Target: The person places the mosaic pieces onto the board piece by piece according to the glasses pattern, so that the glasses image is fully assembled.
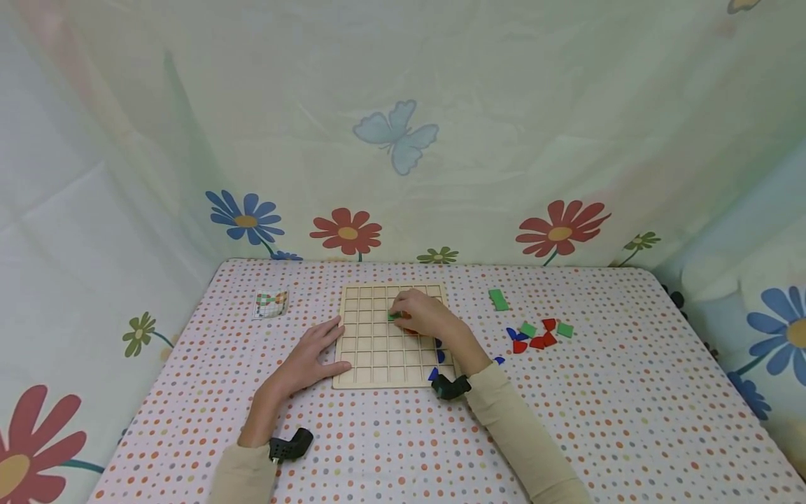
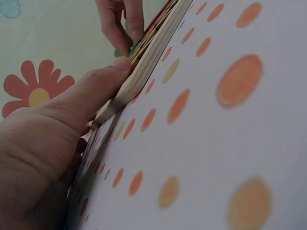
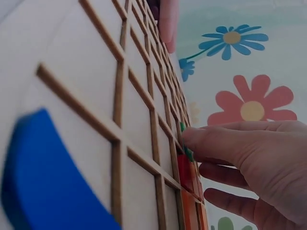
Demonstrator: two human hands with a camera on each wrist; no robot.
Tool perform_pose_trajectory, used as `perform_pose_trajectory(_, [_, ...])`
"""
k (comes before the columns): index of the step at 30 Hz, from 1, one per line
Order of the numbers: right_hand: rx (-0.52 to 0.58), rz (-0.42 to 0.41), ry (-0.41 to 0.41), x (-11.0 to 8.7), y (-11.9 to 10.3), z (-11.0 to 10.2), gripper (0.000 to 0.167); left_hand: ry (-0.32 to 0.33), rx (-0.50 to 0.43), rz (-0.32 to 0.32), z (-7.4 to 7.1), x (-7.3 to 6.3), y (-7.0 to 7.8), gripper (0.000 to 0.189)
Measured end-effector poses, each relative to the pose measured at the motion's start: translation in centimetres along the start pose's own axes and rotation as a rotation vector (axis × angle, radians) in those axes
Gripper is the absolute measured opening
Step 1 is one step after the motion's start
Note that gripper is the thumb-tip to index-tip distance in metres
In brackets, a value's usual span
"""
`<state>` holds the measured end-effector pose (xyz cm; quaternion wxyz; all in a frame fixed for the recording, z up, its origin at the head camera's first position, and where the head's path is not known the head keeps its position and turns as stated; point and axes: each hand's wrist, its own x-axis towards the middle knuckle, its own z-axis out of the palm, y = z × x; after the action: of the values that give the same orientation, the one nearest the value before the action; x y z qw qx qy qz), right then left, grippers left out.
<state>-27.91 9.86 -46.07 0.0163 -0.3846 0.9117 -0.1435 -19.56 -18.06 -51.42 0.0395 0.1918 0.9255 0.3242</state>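
A wooden grid board (image 1: 371, 357) with square cells lies in the middle of the table. My left hand (image 1: 308, 360) rests at its left edge, fingers extended, with the thumb (image 2: 98, 84) on the rim in the left wrist view. Above the middle cells, my right hand (image 1: 425, 313) pinches a small flat green piece (image 1: 393, 317) between thumb and fingers. Just below those fingers, a red piece (image 3: 184, 168) sits in the grid, with orange beside it. Blue pieces (image 1: 441, 355) lie along the board's right side, partly hidden by the right forearm; one blue piece (image 3: 53, 177) looms close in the right wrist view.
Right of the board, several red pieces (image 1: 543, 340) lie loosely among blue ones and green squares (image 1: 564, 330). A green rectangle (image 1: 498, 299) lies farther back. At the back left is a small card (image 1: 271, 304) with a coloured pattern. The tablecloth (image 1: 378, 448) is dotted.
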Motion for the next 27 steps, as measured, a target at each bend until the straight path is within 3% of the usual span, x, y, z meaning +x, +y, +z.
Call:
perform_pose_trajectory(10, [0.140, 0.198, 0.025, -1.5, 2.1, -2.7, 0.035, 0.003, 0.009, 0.011, 0.0, 0.0, 0.2, 0.083])
perform_pose_trajectory(17, [0.183, 0.305, 0.112, -4.0, 4.8, -4.4, 0.034, 0.004, 0.008, 0.006, 0.0, -0.1, 0.2, 0.082])
perform_pose_trajectory(27, [0.224, 0.329, 0.135, -8.5, 6.7, -5.0, 0.033, 0.009, 0.002, 0.009, 0.0, -0.2, 0.3, 0.082])
